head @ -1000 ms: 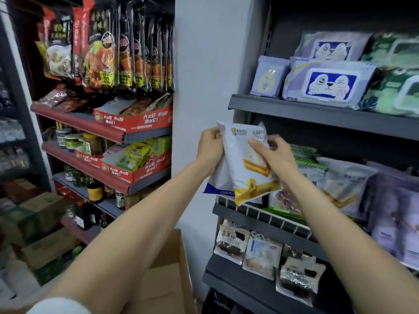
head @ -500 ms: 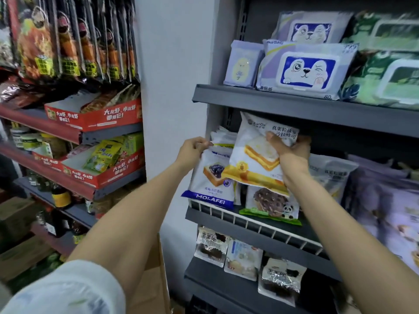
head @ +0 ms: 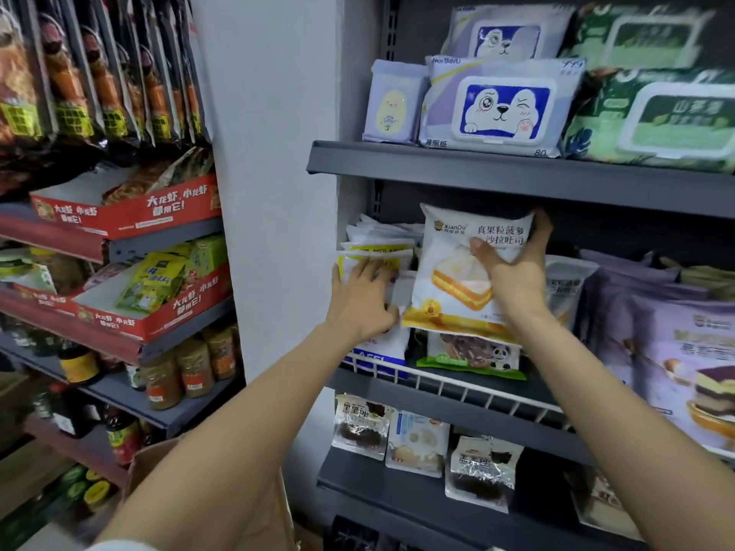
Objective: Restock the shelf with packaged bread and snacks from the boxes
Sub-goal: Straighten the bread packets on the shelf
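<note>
A white and yellow sandwich bread pack [head: 453, 272] stands upright at the front of the middle grey shelf [head: 477, 395], above a green panda bread pack [head: 473, 353]. My right hand [head: 513, 268] grips its upper right corner, thumb on the front and fingers behind. My left hand [head: 362, 296] presses with straight fingers against a stack of white and blue Molafei bread packs [head: 378, 248] at the shelf's left end. A cardboard box [head: 159, 459] sits low between my arms, mostly hidden.
Wet wipe packs [head: 505, 109] fill the top shelf. Purple cake packs [head: 684, 351] stand to the right on the middle shelf. Small snack packs [head: 417, 443] lie on the lower shelf. A red shelf unit [head: 119, 216] with sauces and jars stands at the left.
My right hand has carried the sandwich bread pack further into the middle shelf and set it upright. My left hand has moved from the pack's side onto the Molafei stack.
</note>
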Demonstrator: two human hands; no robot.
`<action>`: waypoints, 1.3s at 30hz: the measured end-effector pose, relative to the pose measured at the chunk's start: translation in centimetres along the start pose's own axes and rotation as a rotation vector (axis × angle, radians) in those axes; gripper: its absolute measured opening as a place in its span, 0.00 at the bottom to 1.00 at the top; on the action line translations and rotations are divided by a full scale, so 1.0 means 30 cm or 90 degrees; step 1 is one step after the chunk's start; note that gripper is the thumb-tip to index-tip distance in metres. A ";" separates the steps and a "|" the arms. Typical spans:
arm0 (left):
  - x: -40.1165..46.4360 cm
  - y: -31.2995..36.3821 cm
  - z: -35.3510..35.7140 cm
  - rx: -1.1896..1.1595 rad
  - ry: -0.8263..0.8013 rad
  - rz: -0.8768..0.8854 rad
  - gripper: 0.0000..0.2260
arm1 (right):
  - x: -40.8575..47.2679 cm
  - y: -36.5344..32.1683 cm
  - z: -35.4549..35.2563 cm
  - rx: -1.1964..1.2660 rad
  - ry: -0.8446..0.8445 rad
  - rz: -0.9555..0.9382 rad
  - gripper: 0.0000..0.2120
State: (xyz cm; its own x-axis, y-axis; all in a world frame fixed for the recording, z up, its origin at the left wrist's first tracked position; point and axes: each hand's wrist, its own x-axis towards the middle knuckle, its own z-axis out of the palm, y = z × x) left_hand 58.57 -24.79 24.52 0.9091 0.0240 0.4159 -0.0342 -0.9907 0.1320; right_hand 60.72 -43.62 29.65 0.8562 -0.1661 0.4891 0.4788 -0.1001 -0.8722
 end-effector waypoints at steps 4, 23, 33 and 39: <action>0.016 0.141 -0.050 -0.045 0.120 0.068 0.23 | 0.032 -0.030 -0.142 -0.224 0.108 -0.064 0.37; 0.111 0.323 0.063 0.218 -0.136 0.160 0.58 | 0.058 0.204 -0.310 -0.979 -0.117 -0.182 0.39; 0.072 0.283 0.039 0.063 -0.020 0.201 0.38 | 0.076 0.156 -0.240 -0.844 -0.299 -0.161 0.37; 0.019 0.046 -0.050 -0.140 0.127 0.030 0.26 | -0.008 0.093 -0.034 -0.596 -0.389 -0.339 0.31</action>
State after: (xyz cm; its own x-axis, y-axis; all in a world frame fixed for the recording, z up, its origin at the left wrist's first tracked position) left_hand 58.40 -25.95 26.28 0.8058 0.0266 0.5916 -0.1827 -0.9391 0.2912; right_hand 61.65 -44.85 27.11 0.6683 0.5692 0.4789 0.6866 -0.7197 -0.1027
